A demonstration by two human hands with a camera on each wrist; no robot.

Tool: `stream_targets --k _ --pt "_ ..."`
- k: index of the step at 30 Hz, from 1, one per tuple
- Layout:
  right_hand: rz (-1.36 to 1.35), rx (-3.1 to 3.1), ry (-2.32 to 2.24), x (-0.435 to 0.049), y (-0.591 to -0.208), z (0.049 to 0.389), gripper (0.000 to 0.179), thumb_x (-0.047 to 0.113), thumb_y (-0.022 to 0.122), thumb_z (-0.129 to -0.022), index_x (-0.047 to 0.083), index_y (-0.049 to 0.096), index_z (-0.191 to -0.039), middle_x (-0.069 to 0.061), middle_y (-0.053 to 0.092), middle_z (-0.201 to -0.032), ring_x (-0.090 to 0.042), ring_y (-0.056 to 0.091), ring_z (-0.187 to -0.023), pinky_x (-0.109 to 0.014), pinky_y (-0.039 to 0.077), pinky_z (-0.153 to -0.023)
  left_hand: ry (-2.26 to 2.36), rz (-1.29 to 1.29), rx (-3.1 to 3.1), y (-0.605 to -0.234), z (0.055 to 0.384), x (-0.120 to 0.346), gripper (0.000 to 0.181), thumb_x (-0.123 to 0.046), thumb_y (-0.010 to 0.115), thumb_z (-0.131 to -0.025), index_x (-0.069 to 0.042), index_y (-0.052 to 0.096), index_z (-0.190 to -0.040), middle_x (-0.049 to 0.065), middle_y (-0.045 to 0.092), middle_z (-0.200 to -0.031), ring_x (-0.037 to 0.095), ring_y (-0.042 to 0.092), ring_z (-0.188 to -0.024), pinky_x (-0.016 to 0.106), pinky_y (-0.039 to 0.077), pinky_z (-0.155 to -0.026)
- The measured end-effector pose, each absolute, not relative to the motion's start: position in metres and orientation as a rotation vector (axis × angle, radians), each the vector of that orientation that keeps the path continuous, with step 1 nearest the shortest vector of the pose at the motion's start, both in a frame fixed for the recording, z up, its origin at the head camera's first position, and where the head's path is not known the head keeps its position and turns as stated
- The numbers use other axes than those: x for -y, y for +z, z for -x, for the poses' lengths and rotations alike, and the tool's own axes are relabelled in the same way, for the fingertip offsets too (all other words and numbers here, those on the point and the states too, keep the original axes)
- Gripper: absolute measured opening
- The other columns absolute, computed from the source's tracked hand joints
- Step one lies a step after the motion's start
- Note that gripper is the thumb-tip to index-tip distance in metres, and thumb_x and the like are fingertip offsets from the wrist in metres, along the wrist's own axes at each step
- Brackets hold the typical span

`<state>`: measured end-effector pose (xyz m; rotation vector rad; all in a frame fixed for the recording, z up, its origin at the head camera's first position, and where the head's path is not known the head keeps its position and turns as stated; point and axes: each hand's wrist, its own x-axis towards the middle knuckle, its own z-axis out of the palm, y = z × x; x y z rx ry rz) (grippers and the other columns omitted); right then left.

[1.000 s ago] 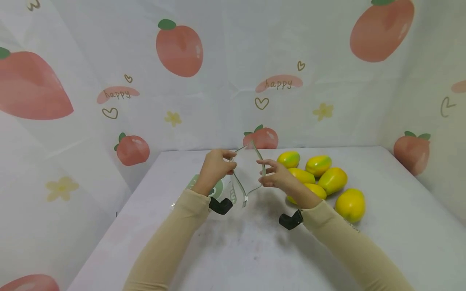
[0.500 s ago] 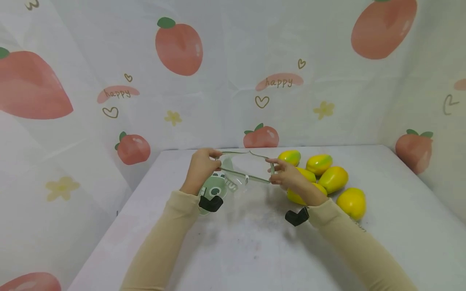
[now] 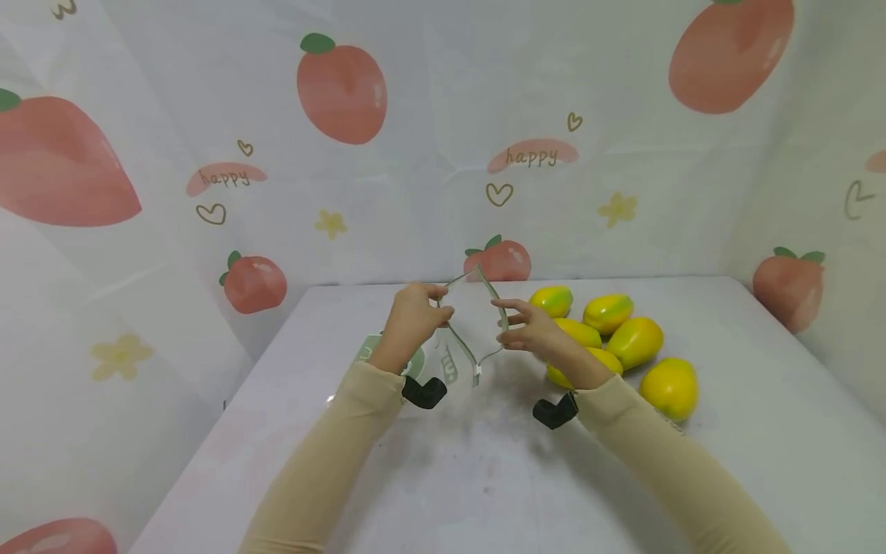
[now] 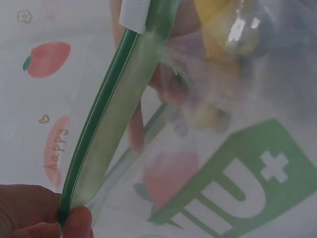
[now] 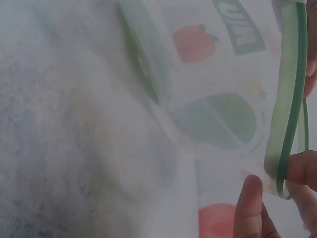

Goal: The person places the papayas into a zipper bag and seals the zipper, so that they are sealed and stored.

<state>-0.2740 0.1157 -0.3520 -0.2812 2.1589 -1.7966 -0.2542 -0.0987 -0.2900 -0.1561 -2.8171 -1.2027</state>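
Observation:
Both hands hold a clear zip bag (image 3: 448, 363) with green print above the table, its mouth spread apart. My left hand (image 3: 413, 322) pinches one end of the green zip edge (image 4: 94, 134) between thumb and fingers. At the opposite end of the mouth, my right hand (image 3: 538, 335) has its thumb and fingers about the rim, with fingers (image 5: 249, 203) on either side of the plastic. A white slider (image 4: 134, 15) sits on the zip strip between the hands. Through the film the backdrop's prints show. The lower part of the bag is partly hidden behind the left wrist.
Several yellow mango-like fruits (image 3: 635, 343) lie on the white table (image 3: 443, 477), close to the right hand and forearm. One fruit (image 3: 670, 388) lies nearest the front. A fruit-printed cloth (image 3: 415, 200) stands behind the table and along both sides.
The hands moved apart, stretching the bag's mouth wide and flat, then came back together. Now the mouth is a narrower diamond again, much as one second ago. The fruits have stayed put.

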Motion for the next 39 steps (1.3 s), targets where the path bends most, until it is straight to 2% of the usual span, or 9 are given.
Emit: stream_targets --k 11,18,27,34,39 --pt "0.239 -2.169 -1.8 -0.109 -0.343 0.273 0.067 0.004 0.063 -0.091 0.016 0.035 -0.15 -0.026 0.037 -0.143 -0.03 0.058 -0.112 -0.035 0.051 -0.096 -1.128 0.193 2.855 -0.288 0.255 0.09 0.043 -0.017 0.069 -0.087 -0.008 0.064 -0.128 0.01 0.063 -0.128 0.013 0.072 -0.076 0.022 0.04 -0.053" --pt "0.274 -2.164 -1.807 -0.114 -0.335 0.269 0.069 0.005 0.061 -0.092 0.015 0.03 -0.152 -0.028 0.034 -0.147 -0.038 0.051 -0.125 -0.042 0.045 -0.102 -1.14 0.2 2.858 -0.288 0.255 0.089 0.044 -0.017 0.07 -0.087 -0.006 0.063 -0.129 0.01 0.062 -0.129 0.014 0.072 -0.076 0.023 0.043 -0.057" --pt "0.433 -2.18 -1.837 -0.134 -0.324 0.262 0.068 0.009 0.061 -0.093 0.014 0.028 -0.153 -0.025 0.033 -0.149 -0.04 0.042 -0.133 -0.045 0.041 -0.106 -1.172 0.21 2.852 -0.291 0.257 0.089 0.044 -0.017 0.069 -0.088 -0.007 0.062 -0.13 0.009 0.061 -0.132 0.013 0.072 -0.076 0.026 0.049 -0.07" --pt "0.472 -2.285 -1.806 -0.153 -0.31 0.25 0.065 0.015 0.061 -0.095 0.016 0.03 -0.152 -0.023 0.038 -0.148 -0.039 0.049 -0.128 -0.052 0.036 -0.109 -1.182 0.201 2.86 -0.292 0.256 0.089 0.045 -0.016 0.07 -0.087 -0.007 0.062 -0.13 0.008 0.061 -0.132 0.013 0.072 -0.077 0.033 0.052 -0.083" --pt "0.448 -2.357 -1.783 -0.167 -0.302 0.242 0.067 0.021 0.061 -0.095 0.02 0.029 -0.153 -0.018 0.039 -0.149 -0.036 0.045 -0.133 -0.053 0.033 -0.111 -1.161 0.2 2.862 -0.293 0.256 0.089 0.044 -0.017 0.07 -0.087 -0.007 0.062 -0.129 0.008 0.065 -0.127 0.013 0.072 -0.076 0.034 0.052 -0.085"
